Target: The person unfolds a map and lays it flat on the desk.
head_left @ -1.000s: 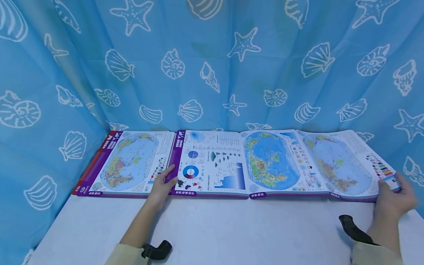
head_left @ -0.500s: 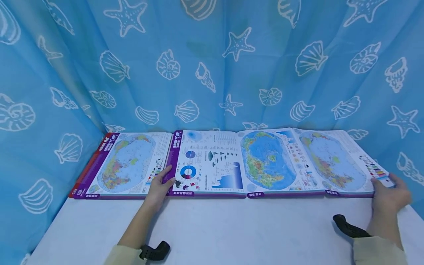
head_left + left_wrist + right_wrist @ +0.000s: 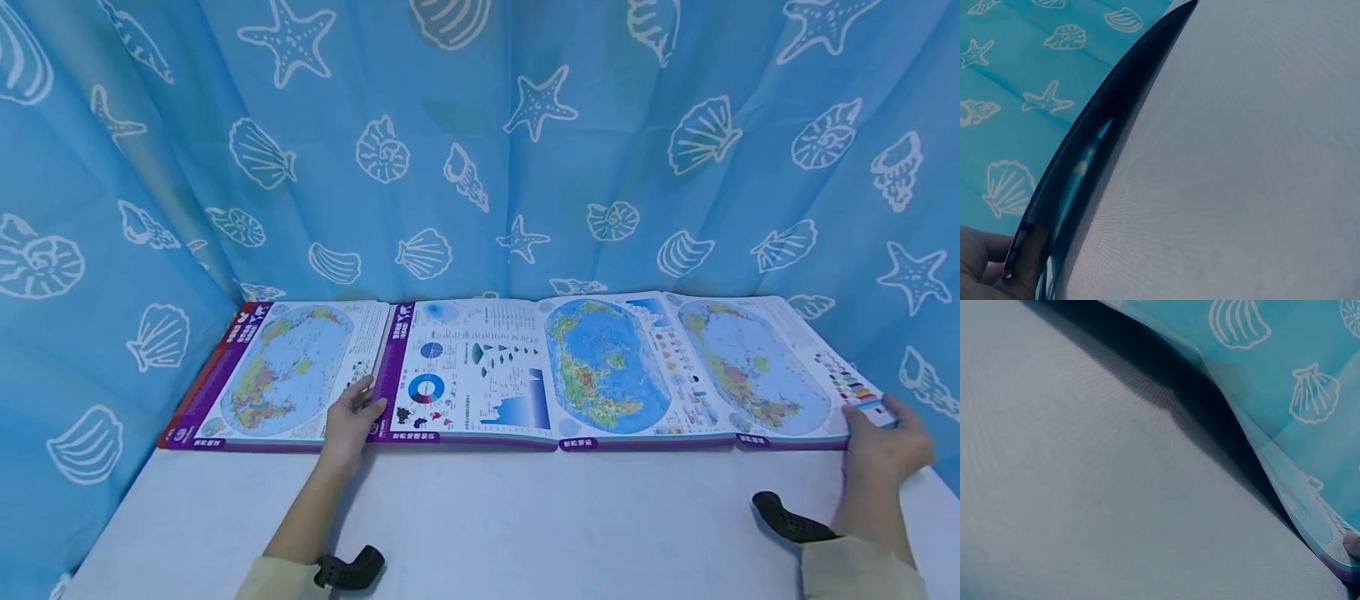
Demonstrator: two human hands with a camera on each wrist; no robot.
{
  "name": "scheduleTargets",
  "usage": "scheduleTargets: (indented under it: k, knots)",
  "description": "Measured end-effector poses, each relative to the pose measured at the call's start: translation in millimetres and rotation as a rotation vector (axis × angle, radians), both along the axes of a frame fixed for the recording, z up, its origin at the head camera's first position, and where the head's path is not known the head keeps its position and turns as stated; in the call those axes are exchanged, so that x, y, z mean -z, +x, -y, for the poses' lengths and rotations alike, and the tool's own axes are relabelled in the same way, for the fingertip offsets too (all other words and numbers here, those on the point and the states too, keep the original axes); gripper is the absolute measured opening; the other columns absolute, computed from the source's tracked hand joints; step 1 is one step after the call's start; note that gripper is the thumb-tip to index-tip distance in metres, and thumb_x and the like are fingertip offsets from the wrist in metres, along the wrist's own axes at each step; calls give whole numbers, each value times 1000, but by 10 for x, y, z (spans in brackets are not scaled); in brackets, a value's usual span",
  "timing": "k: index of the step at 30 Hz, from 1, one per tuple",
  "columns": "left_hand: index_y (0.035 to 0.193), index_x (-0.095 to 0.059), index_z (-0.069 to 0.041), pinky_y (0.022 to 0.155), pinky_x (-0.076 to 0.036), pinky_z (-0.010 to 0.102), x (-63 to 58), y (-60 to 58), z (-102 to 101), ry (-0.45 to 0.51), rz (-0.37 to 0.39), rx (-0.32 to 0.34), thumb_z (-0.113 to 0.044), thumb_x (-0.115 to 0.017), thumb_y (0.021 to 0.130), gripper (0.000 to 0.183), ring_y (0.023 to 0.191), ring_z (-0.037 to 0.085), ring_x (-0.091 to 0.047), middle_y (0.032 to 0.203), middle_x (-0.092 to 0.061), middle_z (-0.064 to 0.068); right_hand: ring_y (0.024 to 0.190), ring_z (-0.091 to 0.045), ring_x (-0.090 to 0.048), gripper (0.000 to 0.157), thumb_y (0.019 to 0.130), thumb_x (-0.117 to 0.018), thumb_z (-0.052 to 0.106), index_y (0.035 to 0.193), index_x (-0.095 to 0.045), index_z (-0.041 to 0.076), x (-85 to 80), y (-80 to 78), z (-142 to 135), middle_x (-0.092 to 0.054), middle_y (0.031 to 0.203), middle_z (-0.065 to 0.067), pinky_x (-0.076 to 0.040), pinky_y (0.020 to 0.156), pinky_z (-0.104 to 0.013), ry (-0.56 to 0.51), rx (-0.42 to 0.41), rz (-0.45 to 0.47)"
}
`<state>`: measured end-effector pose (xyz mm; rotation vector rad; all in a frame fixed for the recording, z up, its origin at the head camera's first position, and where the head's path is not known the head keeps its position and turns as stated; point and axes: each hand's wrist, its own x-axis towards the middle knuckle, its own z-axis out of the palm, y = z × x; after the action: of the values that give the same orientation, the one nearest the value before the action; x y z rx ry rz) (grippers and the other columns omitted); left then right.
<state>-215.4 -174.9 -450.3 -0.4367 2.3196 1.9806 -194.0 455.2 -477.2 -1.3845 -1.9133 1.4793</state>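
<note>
A long fold-out map (image 3: 483, 387) lies spread in several panels, with world maps, charts and purple title strips. My left hand (image 3: 347, 423) holds its near edge beside the purple strip between the two leftmost panels, thumb on top. In the left wrist view the same hand (image 3: 982, 265) pinches the map's raised dark edge (image 3: 1110, 125). My right hand (image 3: 890, 440) pinches the near right corner, thumb on top and the other fingers largely hidden behind it. The right wrist view shows a thumb (image 3: 1352, 544) on the map's corner (image 3: 1310, 519), which is lifted off the table.
A white table (image 3: 562, 525) spreads in front of the map. Behind and to the left hangs a blue curtain (image 3: 465, 108) with white shells and starfish, close to the map's far edge. Black wrist mounts (image 3: 348, 571) sit at both cuffs.
My left hand has slid slightly left along the map's near edge. The right hand keeps its pinch, and the map's right end hangs a little flatter. The head view has shifted slightly.
</note>
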Motion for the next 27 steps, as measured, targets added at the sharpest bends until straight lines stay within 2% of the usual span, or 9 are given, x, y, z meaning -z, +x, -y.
scheduleTargets:
  k: [7, 11, 16, 19, 23, 27]
  knots:
    - [144, -36, -4, 108, -37, 32, -29, 19, 35, -50, -105, -20, -7, -59, 91, 58, 134, 28, -41, 146, -40, 16, 145, -20, -18, 60, 95, -52, 36, 148, -24, 38, -32, 8, 53, -5, 159, -1, -25, 113, -36, -22, 2, -4]
    - [145, -36, -8, 104, -40, 28, -46, 16, 66, -78, -146, -22, -12, -64, 89, 62, 133, 24, -43, 147, -40, 11, 145, -19, -16, 60, 95, -50, 37, 148, -23, 39, -60, 24, 75, -4, 159, -1, -24, 113, -35, -23, 11, 5]
    - [147, -33, -16, 103, -42, 31, -172, 11, 108, -65, -140, -23, -20, -66, 89, 67, 130, 22, -47, 147, -42, 7, 145, -19, -14, 59, 95, -51, 35, 148, -23, 39, -43, 52, 89, -2, 159, -2, -23, 113, -33, -8, 14, -2]
    - [148, -31, -21, 103, -41, 30, -252, 23, 155, -115, -143, -49, -29, -68, 88, 71, 129, 20, -48, 147, -43, 3, 145, -18, -15, 59, 95, -51, 37, 147, -24, 40, -7, 44, 69, -5, 159, -1, -22, 113, -32, -1, 18, -13]
    - [149, -28, -23, 102, -42, 30, -347, 68, 310, -187, -166, -68, -36, -69, 86, 77, 130, 20, -46, 148, -41, 1, 145, -18, -15, 59, 95, -50, 39, 148, -24, 40, 10, 24, 62, -6, 159, 0, -22, 114, -32, 18, 15, 3]
    - [150, -25, -22, 104, -40, 30, -466, 108, 469, -205, -188, -80, -36, -68, 87, 78, 132, 20, -44, 149, -39, 1, 145, -17, -14, 59, 95, -50, 38, 147, -23, 41, 11, 34, 58, -5, 159, 1, -22, 114, -32, 9, 18, -9]
